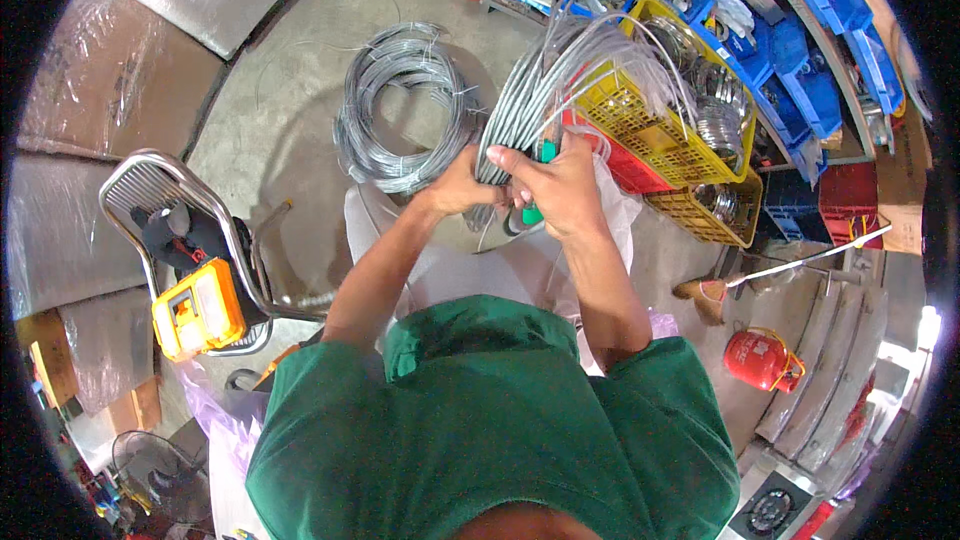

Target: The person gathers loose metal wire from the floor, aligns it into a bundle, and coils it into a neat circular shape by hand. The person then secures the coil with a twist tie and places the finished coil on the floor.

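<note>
Both my hands are closed on a bundle of grey wire cables (pixel 520 95) in front of me. My left hand (pixel 462 185) grips the bundle's near left side. My right hand (pixel 560 185) wraps its right side, thumb lying across the strands toward the left hand. A green object (pixel 548 151) shows beside and below the right hand; its kind is partly hidden by the fingers. From the hands the strands fan out to the far right, their loose ends over a yellow crate. A coil of grey wire (pixel 360 125), tied at several places, lies just left of the bundle.
Yellow crates (pixel 640 125) with shiny metal coils stand at right, a red crate (pixel 622 160) beside them. Blue bins (pixel 800 70) fill the shelf behind. At left a metal chair (pixel 150 165) bears a yellow case (pixel 200 310). A red gas cylinder (pixel 757 358) and broom (pixel 703 295) sit at right.
</note>
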### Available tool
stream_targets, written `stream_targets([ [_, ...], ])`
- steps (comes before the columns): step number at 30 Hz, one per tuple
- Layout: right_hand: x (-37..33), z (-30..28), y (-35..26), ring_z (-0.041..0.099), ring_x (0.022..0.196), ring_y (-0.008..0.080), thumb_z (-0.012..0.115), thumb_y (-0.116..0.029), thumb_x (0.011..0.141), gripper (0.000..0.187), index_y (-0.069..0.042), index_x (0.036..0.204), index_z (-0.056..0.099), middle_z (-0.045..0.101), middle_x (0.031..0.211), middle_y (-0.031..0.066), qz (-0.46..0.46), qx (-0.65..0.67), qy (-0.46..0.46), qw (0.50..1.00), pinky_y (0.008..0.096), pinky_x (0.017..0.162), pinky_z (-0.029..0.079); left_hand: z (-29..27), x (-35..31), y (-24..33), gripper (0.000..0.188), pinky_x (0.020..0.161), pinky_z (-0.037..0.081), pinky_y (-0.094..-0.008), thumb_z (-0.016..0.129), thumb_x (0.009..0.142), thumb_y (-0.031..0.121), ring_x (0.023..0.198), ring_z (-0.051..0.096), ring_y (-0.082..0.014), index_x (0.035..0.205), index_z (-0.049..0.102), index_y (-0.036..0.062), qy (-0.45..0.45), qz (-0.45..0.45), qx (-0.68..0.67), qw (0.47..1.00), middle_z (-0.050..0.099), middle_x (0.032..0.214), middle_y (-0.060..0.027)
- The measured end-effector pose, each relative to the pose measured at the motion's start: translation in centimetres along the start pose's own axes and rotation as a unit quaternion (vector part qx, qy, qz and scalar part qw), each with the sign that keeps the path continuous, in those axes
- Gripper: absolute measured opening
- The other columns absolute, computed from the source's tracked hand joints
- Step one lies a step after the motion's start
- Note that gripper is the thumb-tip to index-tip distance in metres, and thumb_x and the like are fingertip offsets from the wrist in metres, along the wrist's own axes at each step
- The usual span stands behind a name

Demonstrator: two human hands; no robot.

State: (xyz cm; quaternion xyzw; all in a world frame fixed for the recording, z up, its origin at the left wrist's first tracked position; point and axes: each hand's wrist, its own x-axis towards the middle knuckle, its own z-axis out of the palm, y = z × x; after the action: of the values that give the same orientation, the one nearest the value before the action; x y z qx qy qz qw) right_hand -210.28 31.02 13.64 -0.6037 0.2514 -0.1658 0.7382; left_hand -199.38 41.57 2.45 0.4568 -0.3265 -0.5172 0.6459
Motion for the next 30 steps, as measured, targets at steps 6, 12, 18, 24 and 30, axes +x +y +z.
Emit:
stream_targets([
  [6,-0.6,0.1,-8.0,0.050,0.042,0.0085,0.087,-0.024,0.073,0.031,-0.006,0.081,0.064,0.058,0.057,0.0003,-0.027,-0.062,-0.055,0.996,0.0280,0.041,0.041,6.3,-1.9,7.8,0.028,0.055,0.053,-0.0327,0.067,0.078,0.011,0.057,0.061,-0.0164,0.102,0.059,0.0001,0.106,0.029,-0.042,0.993,0.061,0.068,-0.0072],
  [12,0.2,1.8,-15.0,0.051,0.041,0.0134,0.077,-0.039,0.083,0.042,-0.001,0.094,0.061,0.053,0.054,0.0046,0.003,-0.049,-0.195,0.980,0.0295,0.041,0.048,11.4,-4.2,14.7,0.019,0.059,0.049,-0.0362,0.055,0.086,0.023,0.051,0.047,-0.0144,0.095,0.058,0.0052,0.117,0.095,-0.266,0.952,0.042,0.058,0.0005],
  [18,-2.4,0.5,-8.7,0.053,0.041,0.0155,0.065,-0.036,0.094,0.037,0.000,0.101,0.059,0.057,0.057,0.0098,0.193,-0.052,-0.274,0.941,0.0347,0.040,0.049,12.1,-7.8,6.4,0.023,0.070,0.054,-0.0425,0.055,0.085,0.022,0.057,0.049,-0.0159,0.100,0.058,0.0054,0.222,0.055,-0.221,0.948,0.054,0.070,-0.0053],
  [24,-1.9,-2.4,-1.8,0.059,0.047,0.0184,0.058,-0.031,0.098,0.033,0.000,0.111,0.060,0.071,0.095,0.0142,0.250,-0.018,-0.277,0.928,0.0328,0.048,0.052,8.5,-12.2,-2.1,0.020,0.072,0.054,-0.0434,0.058,0.086,0.020,0.063,0.059,-0.0224,0.094,0.059,0.0022,0.305,0.014,-0.247,0.920,0.054,0.070,-0.0059],
  [30,-8.7,-3.5,4.1,0.058,0.048,0.0133,0.049,-0.032,0.103,0.040,-0.005,0.132,0.050,0.069,0.089,0.0104,0.165,-0.196,-0.262,0.930,0.0263,0.048,0.047,4.8,-14.5,-4.0,0.018,0.089,0.052,-0.0452,0.062,0.090,0.026,0.105,0.066,-0.0351,0.083,0.058,0.0091,0.353,0.053,-0.407,0.841,0.060,0.070,-0.0052],
])
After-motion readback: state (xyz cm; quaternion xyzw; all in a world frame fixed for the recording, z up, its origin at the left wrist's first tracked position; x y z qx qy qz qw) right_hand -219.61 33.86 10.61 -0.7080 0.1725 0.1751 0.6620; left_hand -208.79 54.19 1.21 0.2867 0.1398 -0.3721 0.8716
